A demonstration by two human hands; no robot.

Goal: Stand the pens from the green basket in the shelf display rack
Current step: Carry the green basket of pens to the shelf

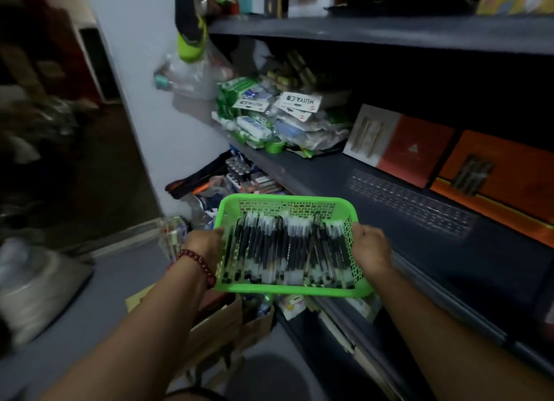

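Left hand point(207, 248) and right hand point(370, 248) grip the green basket point(287, 292); pens point(287, 251) lie 12-to-6; the rack point(410, 204) sits at 2 o'clock, nearer the right.

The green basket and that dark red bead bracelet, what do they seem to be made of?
The bright green perforated basket looks like moulded plastic: uniform colour, a lattice of holes, a smooth rim. The dark red bead bracelet has round, slightly glossy beads, possibly wood, stone or plastic; the blur leaves it open.
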